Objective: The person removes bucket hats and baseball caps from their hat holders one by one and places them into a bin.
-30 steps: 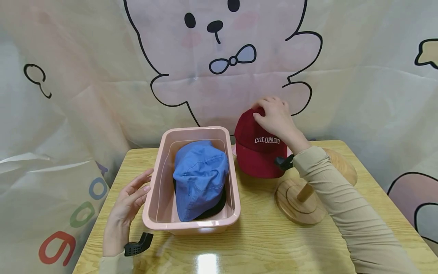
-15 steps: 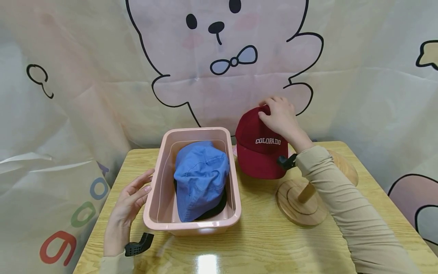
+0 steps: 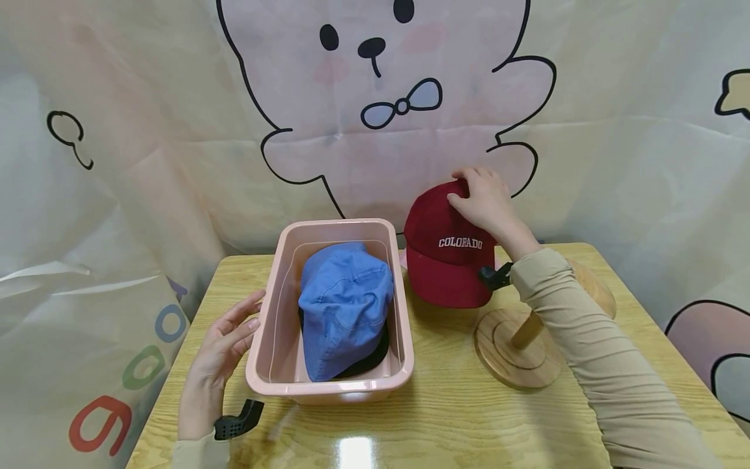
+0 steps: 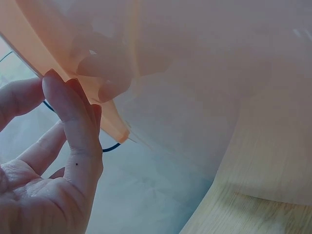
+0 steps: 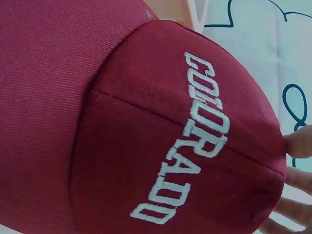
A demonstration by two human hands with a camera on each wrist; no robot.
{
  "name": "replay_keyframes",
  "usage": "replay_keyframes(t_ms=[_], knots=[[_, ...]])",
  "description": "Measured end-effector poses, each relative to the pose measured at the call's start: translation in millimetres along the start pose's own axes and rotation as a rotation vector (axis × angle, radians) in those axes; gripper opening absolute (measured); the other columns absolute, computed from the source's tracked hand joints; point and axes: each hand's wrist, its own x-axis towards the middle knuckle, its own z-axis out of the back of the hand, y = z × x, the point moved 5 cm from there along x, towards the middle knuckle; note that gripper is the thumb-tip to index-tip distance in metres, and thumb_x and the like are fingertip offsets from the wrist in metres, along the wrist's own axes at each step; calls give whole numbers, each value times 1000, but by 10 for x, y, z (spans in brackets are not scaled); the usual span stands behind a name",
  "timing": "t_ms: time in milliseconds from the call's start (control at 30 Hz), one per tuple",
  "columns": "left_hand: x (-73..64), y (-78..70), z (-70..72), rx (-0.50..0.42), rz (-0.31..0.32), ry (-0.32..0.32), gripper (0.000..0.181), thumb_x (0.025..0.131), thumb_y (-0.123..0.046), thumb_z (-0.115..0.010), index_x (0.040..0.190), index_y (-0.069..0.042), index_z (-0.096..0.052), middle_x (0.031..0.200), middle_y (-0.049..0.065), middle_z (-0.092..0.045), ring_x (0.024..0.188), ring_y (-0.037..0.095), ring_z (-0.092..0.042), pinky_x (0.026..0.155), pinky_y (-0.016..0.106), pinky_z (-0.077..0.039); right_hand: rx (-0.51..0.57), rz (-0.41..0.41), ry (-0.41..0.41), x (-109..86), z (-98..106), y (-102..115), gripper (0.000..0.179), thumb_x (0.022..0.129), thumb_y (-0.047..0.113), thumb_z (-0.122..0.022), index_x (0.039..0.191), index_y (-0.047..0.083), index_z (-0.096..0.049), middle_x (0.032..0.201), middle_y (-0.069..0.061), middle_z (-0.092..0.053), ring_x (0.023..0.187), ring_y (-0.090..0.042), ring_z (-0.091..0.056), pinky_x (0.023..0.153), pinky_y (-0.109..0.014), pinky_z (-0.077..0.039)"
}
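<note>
A dark red baseball cap (image 3: 451, 260) with white "COLORADO" lettering stands upright at the back of the table, brim down towards me. Over its crown lies my right hand (image 3: 485, 198), with fingers spread and lightly bent; the right wrist view shows thumb and fingers touching the top of the crown, not closed round it. A pink plastic basin (image 3: 331, 387) left of it contains a crumpled blue cap (image 3: 346, 306), with something dark (image 3: 372, 357) showing beneath. My left hand (image 3: 219, 348) touches the basin's left side with loosely bent fingers.
A wooden stand with a round base (image 3: 518, 348) and short post lies tipped over at the right, its rounded end (image 3: 597, 290) partly behind my right forearm. A printed cloth (image 3: 176, 98) hangs behind the wooden table (image 3: 445, 423). Pink edges show behind the red cap.
My right hand has slid slightly to the right over the crown of the red cap, which has hardly moved. My left hand and the basin stay as they were.
</note>
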Motion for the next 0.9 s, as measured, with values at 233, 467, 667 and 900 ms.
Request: replay_keyframes(t_ms=[233, 467, 667, 900], knots=[[3, -2, 0, -6, -12, 13, 42, 97, 0, -47, 132, -21, -58, 117, -6, -58, 99, 5, -64, 82, 20, -56, 14, 0, -12, -1, -7, -22, 46, 91, 26, -56, 133, 7, -52, 138, -21, -48, 130, -42, -37, 108, -60, -27], [3, 0, 3, -21, -29, 28, 43, 97, 2, -47, 133, -19, -58, 117, -5, -59, 99, 4, -64, 82, 20, -56, 34, 13, -46, 9, -17, -43, 46, 90, 22, -60, 132, 6, -52, 136, -23, -49, 128, -43, -39, 107, -59, -29], [6, -2, 5, -22, -37, 33, 43, 97, 2, -47, 133, -18, -57, 117, -5, -59, 100, 4, -64, 82, 20, -56, 66, 3, -73, 20, -32, -58, 43, 90, 18, -60, 130, 3, -54, 133, -24, -49, 126, -42, -41, 106, -56, -32], [10, 0, 11, -18, -35, 30, 43, 97, 2, -47, 134, -18, -57, 118, -6, -59, 101, 4, -63, 82, 20, -56, 136, -2, -138, 34, -39, -99, 37, 90, 14, -61, 124, 1, -57, 124, -23, -53, 116, -38, -48, 99, -52, -38]])
